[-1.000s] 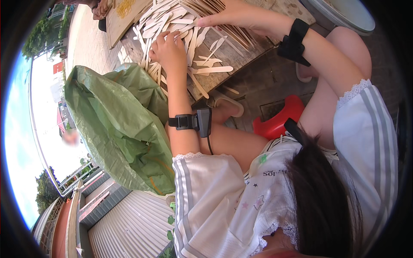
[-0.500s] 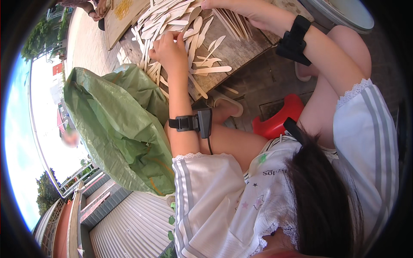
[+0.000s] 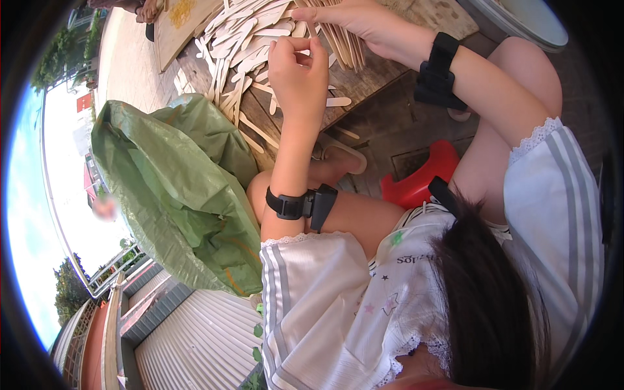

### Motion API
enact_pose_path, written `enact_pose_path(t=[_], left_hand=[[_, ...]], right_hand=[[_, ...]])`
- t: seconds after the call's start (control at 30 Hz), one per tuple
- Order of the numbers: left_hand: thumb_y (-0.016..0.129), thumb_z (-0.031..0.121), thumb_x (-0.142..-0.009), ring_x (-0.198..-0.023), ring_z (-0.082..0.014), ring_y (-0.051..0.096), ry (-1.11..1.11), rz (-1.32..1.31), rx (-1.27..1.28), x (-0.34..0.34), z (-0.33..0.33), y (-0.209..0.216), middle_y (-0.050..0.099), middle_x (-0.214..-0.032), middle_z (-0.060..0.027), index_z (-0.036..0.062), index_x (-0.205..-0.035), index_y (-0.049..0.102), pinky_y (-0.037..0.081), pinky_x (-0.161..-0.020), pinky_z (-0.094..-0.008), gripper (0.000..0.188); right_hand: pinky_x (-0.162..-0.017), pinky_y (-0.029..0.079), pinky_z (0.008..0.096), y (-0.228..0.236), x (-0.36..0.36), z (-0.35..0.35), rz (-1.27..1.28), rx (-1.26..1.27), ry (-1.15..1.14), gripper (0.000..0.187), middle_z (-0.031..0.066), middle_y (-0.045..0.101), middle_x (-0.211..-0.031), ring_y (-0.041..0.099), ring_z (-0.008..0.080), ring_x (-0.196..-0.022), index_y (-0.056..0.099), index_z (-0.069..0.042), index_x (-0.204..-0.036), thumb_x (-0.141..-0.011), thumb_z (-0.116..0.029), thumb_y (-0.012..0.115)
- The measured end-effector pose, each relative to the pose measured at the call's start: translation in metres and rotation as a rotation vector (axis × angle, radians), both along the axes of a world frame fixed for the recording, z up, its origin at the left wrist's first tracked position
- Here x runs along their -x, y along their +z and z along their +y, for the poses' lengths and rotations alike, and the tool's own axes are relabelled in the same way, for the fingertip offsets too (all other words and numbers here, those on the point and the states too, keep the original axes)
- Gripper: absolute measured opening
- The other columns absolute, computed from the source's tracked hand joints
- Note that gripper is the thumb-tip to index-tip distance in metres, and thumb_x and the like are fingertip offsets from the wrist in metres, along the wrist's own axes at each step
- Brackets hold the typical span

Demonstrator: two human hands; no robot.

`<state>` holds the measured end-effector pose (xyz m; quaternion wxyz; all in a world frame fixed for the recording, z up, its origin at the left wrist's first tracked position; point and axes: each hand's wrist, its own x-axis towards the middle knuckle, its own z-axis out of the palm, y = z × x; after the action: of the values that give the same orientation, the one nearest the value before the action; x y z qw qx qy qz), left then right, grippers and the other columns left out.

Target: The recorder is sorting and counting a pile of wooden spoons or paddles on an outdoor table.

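Observation:
Pale, flat wooden cutlery pieces lie in a loose, overlapping pile across the wooden table. My left hand is over the near side of the pile, its thumb and fingers pinched. A thin wooden piece seems to stick up from the fingertips, mostly hidden. Close to its right, my right hand curves around a stack of wooden cutlery, thumb stretched across it toward my left fingertips. The stack's pieces are lined up side by side. The other right fingers are largely hidden.
A green plastic sack slumps beside my left arm. At the upper right stands a pale round basin. A red plastic stool is under the table's edge. Another person's hand shows at a board top left.
My left hand has moved right, from the loose pile to beside the stack and my right thumb. My right hand has shifted slightly left and down, staying at the stack.

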<state>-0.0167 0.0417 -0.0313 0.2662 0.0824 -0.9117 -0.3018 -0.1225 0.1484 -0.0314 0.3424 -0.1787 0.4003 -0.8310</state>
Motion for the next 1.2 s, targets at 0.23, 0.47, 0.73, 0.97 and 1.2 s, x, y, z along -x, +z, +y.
enact_pose_path(t=[0.23, 0.47, 0.73, 0.97, 1.2], left_hand=[[0.064, 0.016, -0.082, -0.069, -0.0222, 0.054, -0.054, 0.002, 0.527, -0.001, 0.0, -0.001, 0.058, -0.07, -0.0026, 0.0069, -0.08, 0.056, 0.034, -0.098, -0.0478, 0.012], [0.056, 0.018, -0.084, -0.094, -0.0271, 0.052, 0.115, -0.174, 0.72, 0.0, -0.056, -0.009, 0.059, -0.093, -0.006, 0.0058, -0.092, 0.056, 0.028, -0.097, -0.0507, 0.014], [0.063, 0.011, -0.08, -0.11, -0.0298, 0.048, 0.146, -0.386, 0.733, -0.009, -0.076, -0.017, 0.056, -0.108, -0.0063, 0.0169, -0.1, 0.061, 0.029, -0.095, -0.0506, 0.021], [0.066, 0.01, -0.078, -0.099, -0.0292, 0.051, 0.058, -0.525, 0.741, -0.014, -0.074, -0.006, 0.057, -0.102, -0.005, 0.0169, -0.092, 0.063, 0.032, -0.091, -0.0483, 0.016], [0.061, 0.001, -0.079, -0.084, -0.0266, 0.057, 0.026, -0.24, 0.639, -0.016, -0.052, 0.02, 0.06, -0.093, -0.0047, 0.0135, -0.091, 0.062, 0.041, -0.076, -0.044, 0.017]], right_hand=[[-0.078, 0.049, 0.0266, -0.01, -0.003, -0.005, 0.03, -0.008, -0.069, 0.03, 0.0078, 0.063, -0.104, 0.06, 0.0132, -0.092, 0.057, 0.0, -0.112, -0.084, -0.007, 0.065], [-0.07, 0.055, 0.0312, -0.004, -0.003, -0.003, -0.285, -0.075, -0.009, 0.018, 0.0114, 0.068, -0.09, 0.066, 0.0206, -0.081, 0.063, 0.002, -0.101, -0.086, -0.006, 0.059], [-0.075, 0.058, 0.0362, -0.015, 0.006, 0.006, -0.536, 0.016, 0.058, 0.018, 0.014, 0.068, -0.094, 0.067, 0.0238, -0.083, 0.061, 0.002, -0.103, -0.087, -0.007, 0.058], [-0.071, 0.058, 0.0347, -0.01, 0.007, -0.001, -0.521, -0.005, 0.2, 0.019, 0.0139, 0.067, -0.094, 0.067, 0.0222, -0.081, 0.061, 0.003, -0.103, -0.086, -0.005, 0.058], [-0.071, 0.055, 0.0298, -0.016, 0.002, -0.007, -0.283, -0.006, 0.179, 0.024, 0.0082, 0.066, -0.086, 0.064, 0.0157, -0.077, 0.062, 0.001, -0.101, -0.082, -0.014, 0.065]])
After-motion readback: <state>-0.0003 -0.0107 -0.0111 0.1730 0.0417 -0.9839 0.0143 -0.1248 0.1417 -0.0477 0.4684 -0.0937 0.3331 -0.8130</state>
